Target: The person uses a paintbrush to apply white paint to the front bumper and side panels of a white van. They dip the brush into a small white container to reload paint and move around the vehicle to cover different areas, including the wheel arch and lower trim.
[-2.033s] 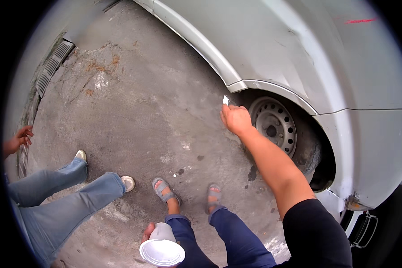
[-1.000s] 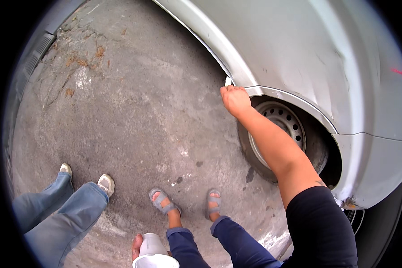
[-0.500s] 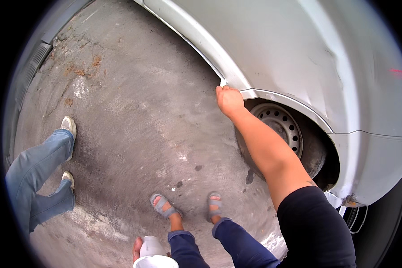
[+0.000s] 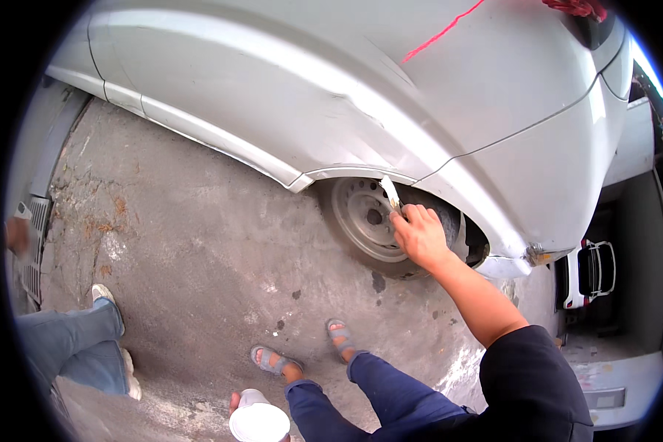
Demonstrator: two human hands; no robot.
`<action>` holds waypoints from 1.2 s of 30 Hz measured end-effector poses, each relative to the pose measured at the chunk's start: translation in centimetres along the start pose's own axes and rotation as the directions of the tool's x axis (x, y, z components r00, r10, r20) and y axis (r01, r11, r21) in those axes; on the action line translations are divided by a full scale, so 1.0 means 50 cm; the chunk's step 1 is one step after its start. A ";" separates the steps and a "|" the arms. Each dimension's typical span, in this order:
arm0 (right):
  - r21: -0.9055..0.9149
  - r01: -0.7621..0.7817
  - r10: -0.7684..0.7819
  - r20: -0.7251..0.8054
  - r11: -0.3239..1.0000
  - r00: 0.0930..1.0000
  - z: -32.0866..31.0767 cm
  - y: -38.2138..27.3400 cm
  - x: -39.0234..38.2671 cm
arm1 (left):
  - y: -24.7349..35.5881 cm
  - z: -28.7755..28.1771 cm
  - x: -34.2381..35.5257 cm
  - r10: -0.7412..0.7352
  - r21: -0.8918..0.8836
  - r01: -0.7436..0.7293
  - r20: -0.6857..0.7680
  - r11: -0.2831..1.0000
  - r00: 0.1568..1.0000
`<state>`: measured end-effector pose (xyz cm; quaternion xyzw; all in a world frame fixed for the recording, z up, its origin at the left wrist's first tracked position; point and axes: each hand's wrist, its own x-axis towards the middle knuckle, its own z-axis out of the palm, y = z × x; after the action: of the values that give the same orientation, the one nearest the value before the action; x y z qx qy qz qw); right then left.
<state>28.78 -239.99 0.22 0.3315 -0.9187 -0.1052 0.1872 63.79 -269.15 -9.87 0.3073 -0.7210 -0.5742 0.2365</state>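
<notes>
My right hand grips a small paintbrush, its white tip up against or very near the lip of the silver car's wheel arch. Behind the brush is a steel wheel with round holes. Down by my legs, my left hand is wrapped around a white cup; most of its fingers are hidden behind it. The cup's round mouth shows plain white, and I cannot tell how full it is.
A person in blue jeans stands at the left, one hand near a floor grate. Silver body panels span the top, marked by a red line. Another white vehicle stands beyond at right.
My right hand has moved with the brush from the sill's end to the wheel arch above the wheel. My view has swung right. The cup stays low in my left hand.
</notes>
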 end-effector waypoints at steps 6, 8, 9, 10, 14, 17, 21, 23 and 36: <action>0.014 -0.054 0.053 0.046 0.998 0.998 -0.106 0.096 -0.115 | 0.062 -0.024 -0.043 0.087 -0.005 -0.087 0.147 0.996 0.985; -0.009 0.031 -0.032 -0.121 0.999 0.992 -0.107 0.067 -0.092 | 0.050 -0.038 -0.062 0.091 -0.070 -0.080 0.158 0.994 0.983; 0.027 -0.080 0.077 0.122 0.996 0.990 -0.068 0.071 -0.095 | 0.062 -0.043 -0.074 0.130 -0.089 -0.115 0.181 0.989 0.975; 0.121 -0.125 0.101 0.181 0.985 0.978 -0.019 0.089 -0.086 | 0.072 -0.045 -0.089 0.169 -0.106 -0.150 0.199 0.983 0.965; -0.067 -0.136 0.151 0.348 0.988 0.925 -0.087 0.071 -0.002 | 0.061 -0.088 -0.147 0.190 -0.133 -0.167 0.187 0.977 0.964; -0.087 -0.210 0.224 0.223 0.974 0.949 -0.023 0.131 -0.165 | 0.076 -0.091 -0.213 0.358 -0.119 -0.339 0.228 0.933 0.906; -0.134 -0.323 0.348 0.263 0.937 0.900 -0.129 0.073 -0.485 | 0.103 -0.111 -0.325 0.454 0.047 -0.482 0.265 0.875 0.851; 0.009 -0.417 0.407 0.199 0.909 0.891 -0.180 0.014 -0.686 | 0.058 -0.164 -0.387 0.377 0.126 -0.445 0.361 0.887 0.853; -0.379 -0.908 0.583 0.703 -0.178 -0.408 -0.531 -0.524 -2.054 | 0.351 -0.015 -0.804 0.228 0.000 -0.337 0.736 0.941 0.637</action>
<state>127.62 -195.09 -12.16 -0.5156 -0.8040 0.1424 -0.2597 89.40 -238.29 7.86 -0.0469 -0.8318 -0.5530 -0.0035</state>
